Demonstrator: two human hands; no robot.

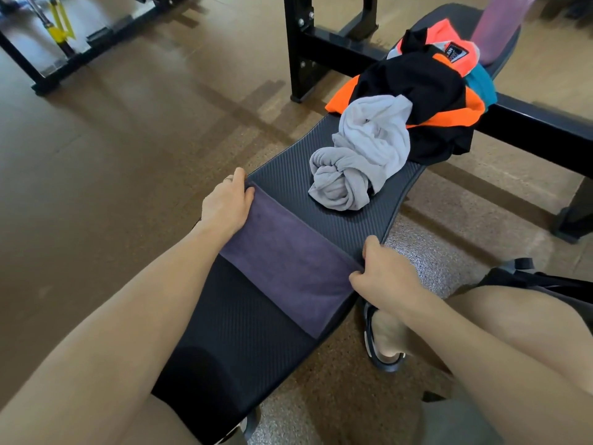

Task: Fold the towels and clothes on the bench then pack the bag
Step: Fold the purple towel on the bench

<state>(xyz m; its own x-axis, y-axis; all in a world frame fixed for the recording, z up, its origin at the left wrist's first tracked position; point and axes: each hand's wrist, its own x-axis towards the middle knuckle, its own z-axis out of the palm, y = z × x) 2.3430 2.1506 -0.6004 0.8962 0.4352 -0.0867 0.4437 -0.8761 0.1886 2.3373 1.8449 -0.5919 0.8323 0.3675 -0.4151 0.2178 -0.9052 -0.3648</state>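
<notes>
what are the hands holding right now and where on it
Both hands hold the purple towel spread across the bench. The left hand grips its far left corner; the right hand pinches its far right corner.

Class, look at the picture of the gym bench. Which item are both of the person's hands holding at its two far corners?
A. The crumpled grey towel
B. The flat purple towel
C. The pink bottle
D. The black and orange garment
B: the left hand and right hand each grip a far corner of the purple towel, which lies flat across the bench.
</notes>
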